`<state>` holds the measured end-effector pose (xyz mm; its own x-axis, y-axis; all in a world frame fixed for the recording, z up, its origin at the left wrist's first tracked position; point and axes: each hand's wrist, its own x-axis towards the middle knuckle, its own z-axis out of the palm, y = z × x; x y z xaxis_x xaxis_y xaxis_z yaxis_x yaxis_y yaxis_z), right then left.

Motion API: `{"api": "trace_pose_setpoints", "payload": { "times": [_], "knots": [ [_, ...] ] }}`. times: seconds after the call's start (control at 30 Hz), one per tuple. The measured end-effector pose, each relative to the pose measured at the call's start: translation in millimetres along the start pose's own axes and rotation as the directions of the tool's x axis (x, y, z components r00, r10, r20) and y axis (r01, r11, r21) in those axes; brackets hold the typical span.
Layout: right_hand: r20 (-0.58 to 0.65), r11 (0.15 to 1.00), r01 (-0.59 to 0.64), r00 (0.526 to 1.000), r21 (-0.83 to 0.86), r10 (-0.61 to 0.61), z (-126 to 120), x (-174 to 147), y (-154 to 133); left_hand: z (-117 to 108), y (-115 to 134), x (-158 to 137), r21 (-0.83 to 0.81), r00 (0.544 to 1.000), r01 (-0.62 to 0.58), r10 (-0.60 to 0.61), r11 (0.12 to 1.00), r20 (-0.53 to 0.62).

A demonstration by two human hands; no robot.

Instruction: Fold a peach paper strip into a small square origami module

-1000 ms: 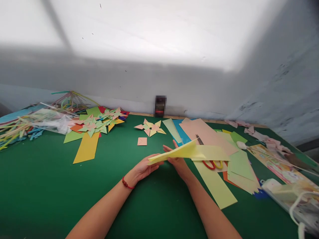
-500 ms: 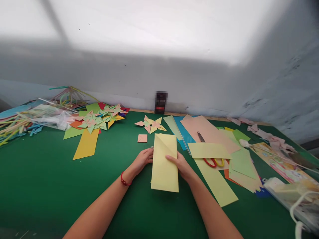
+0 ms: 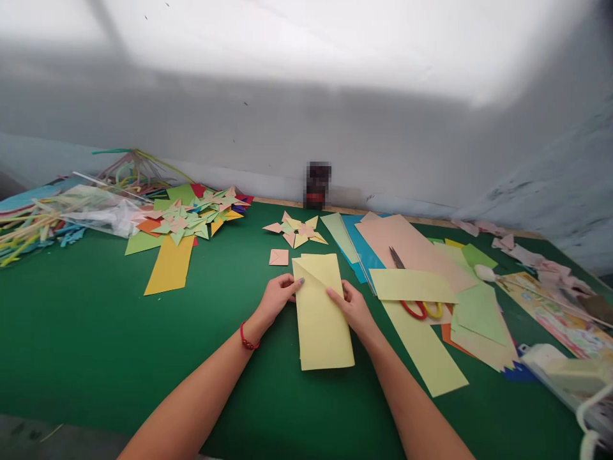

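Observation:
A folded sheet of pale yellow paper (image 3: 325,326) is held upright-lengthwise between my two hands, above the green tabletop. A diagonal crease crosses its upper part. My left hand (image 3: 278,297) pinches the upper left edge, thumb on top and fingers behind. On the right edge, my right hand (image 3: 353,308) grips with its thumb on the front face; its other fingers are partly hidden behind the paper. Just beyond lies a small folded pink square (image 3: 278,257), and behind that a pink and yellow paper star (image 3: 299,230).
Scissors (image 3: 412,309) with red and yellow handles lie partly under a yellow strip (image 3: 414,284) on the right, among coloured sheets (image 3: 412,246). A white power strip (image 3: 555,367) is at the right edge. Folded stars (image 3: 184,220) and thin paper strips (image 3: 33,230) fill the left back.
My left thumb has come round onto the front of the yellow paper's upper left edge. The paper has tilted slightly, and the whole view has shifted a little.

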<state>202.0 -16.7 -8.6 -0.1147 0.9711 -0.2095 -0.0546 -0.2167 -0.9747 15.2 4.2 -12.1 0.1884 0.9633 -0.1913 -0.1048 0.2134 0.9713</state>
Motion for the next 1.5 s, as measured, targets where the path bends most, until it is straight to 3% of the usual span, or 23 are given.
{"api": "trace_pose_setpoints", "payload": {
  "times": [0.33,0.57,0.67,0.77,0.93,1.37,1.5],
  "knots": [
    [0.115,1.0,-0.001,0.993,0.006,0.001,3,-2,0,5,6,5,-0.041,0.999,-0.029,0.031,0.999,0.041],
    [0.038,0.997,-0.07,0.997,0.017,0.07,-6,2,-3,10,4,5,0.016,0.994,-0.018,0.016,1.0,0.108],
    [-0.015,1.0,-0.006,1.0,0.03,0.007,-7,2,-3,11,0,4,0.039,0.99,-0.006,0.0,0.999,0.143],
    [-0.054,0.998,0.058,0.997,0.019,-0.057,-6,2,-2,13,-5,3,0.059,0.993,-0.005,-0.002,0.998,0.12],
    [-0.047,0.998,0.054,0.997,0.021,-0.053,-5,-1,-3,16,-2,-2,0.117,0.999,-0.031,0.027,0.993,0.037],
    [-0.024,0.998,0.004,1.0,0.059,-0.003,6,-12,-14,8,15,-6,0.071,0.999,0.03,-0.031,0.997,0.015],
    [-0.058,0.994,0.083,0.995,0.075,-0.079,7,-14,-19,6,16,-6,0.065,0.999,0.031,-0.033,0.997,0.019]
  ]
}}
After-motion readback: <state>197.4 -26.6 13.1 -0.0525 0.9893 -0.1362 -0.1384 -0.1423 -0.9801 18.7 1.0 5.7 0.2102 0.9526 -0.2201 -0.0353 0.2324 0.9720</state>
